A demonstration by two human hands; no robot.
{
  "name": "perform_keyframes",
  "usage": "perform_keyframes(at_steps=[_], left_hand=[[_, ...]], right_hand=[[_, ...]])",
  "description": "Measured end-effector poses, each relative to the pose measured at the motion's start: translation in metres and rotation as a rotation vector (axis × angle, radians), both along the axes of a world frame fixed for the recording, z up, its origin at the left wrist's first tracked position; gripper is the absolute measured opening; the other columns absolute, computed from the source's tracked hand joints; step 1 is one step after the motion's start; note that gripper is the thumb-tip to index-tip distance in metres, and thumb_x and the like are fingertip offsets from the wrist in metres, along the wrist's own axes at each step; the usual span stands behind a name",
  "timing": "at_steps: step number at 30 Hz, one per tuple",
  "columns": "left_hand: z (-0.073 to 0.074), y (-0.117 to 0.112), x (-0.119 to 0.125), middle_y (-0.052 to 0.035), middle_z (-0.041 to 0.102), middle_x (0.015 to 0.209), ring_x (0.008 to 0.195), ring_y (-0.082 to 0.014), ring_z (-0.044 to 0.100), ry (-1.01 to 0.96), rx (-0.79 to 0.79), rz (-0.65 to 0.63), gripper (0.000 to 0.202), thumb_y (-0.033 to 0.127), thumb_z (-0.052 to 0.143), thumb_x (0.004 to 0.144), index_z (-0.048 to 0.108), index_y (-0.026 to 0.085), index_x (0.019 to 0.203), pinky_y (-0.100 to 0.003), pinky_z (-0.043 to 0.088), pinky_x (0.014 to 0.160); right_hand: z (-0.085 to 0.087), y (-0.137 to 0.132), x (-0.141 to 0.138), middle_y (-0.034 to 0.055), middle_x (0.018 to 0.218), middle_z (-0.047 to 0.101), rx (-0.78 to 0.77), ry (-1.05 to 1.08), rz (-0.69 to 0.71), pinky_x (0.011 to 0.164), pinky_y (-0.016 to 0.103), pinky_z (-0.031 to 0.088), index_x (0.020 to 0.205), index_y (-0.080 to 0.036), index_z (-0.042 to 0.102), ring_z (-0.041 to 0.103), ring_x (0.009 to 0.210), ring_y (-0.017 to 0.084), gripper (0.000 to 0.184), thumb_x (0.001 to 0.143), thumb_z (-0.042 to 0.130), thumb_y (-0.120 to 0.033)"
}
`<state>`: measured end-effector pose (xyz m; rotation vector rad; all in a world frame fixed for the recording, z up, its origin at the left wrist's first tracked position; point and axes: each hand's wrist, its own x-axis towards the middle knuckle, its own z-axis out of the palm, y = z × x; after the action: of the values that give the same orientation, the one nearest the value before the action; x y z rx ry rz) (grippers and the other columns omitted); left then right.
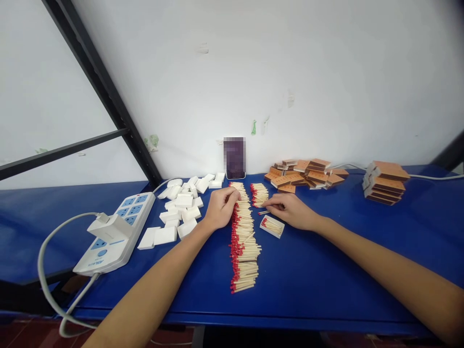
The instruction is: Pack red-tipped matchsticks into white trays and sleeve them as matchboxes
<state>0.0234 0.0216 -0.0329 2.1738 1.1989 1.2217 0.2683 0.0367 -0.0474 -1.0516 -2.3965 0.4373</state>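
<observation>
A long row of red-headed matches (243,241) runs down the middle of the blue tabletop. My left hand (222,208) rests at its left edge, fingers curled together over the matches; whatever lies between the fingertips is hidden. To the right is a smaller bunch of matches (258,192). Just below that bunch, my right hand (292,210) has thumb and forefinger pinched, with a few matchsticks showing at the fingertips. Close under the right hand lies a white matchbox tray (277,233) partly filled with matches, heads to the left.
White matchbox trays (184,200) lie scattered on the left, beside a power strip (121,227) with a plugged-in charger and cable. Orange matchbox sleeves (308,173) are heaped at the back right, with a stack of sleeves (387,182) farther right. A phone (235,159) leans on the wall.
</observation>
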Motion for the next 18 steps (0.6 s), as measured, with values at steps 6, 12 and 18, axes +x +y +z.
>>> perform_keyframes(at_steps=[6, 12, 18], left_hand=[[0.029, -0.027, 0.005, -0.0057, 0.066, 0.084, 0.080, -0.0178, 0.056, 0.402, 0.208, -0.256, 0.024, 0.021, 0.043, 0.089, 0.066, 0.014, 0.085, -0.032, 0.041, 0.078], [0.042, -0.051, 0.025, -0.0074, 0.070, 0.098, 0.101, -0.0257, 0.054, 0.736, 0.214, -0.403, 0.023, 0.023, 0.050, 0.083, 0.071, 0.018, 0.090, -0.041, 0.038, 0.093], [0.041, -0.055, 0.026, -0.0083, 0.070, 0.100, 0.104, -0.0256, 0.052, 0.814, 0.156, -0.423, 0.026, 0.026, 0.049, 0.084, 0.071, 0.018, 0.094, -0.043, 0.035, 0.094]], right_hand=[[-0.005, 0.002, 0.003, 0.0042, 0.076, 0.069, -0.009, 0.035, 0.028, 0.059, 0.026, 0.039, 0.097, -0.020, 0.076, 0.055, 0.063, 0.014, 0.029, 0.092, 0.049, -0.031], [-0.001, -0.001, 0.003, 0.0021, 0.068, 0.066, 0.010, 0.057, 0.043, 0.059, 0.025, 0.038, 0.094, -0.019, 0.075, 0.053, 0.064, 0.015, 0.027, 0.093, 0.050, -0.030], [-0.004, 0.002, 0.004, 0.0026, 0.072, 0.068, -0.008, 0.084, 0.067, 0.058, 0.025, 0.036, 0.096, -0.020, 0.075, 0.053, 0.061, 0.014, 0.028, 0.093, 0.052, -0.037]])
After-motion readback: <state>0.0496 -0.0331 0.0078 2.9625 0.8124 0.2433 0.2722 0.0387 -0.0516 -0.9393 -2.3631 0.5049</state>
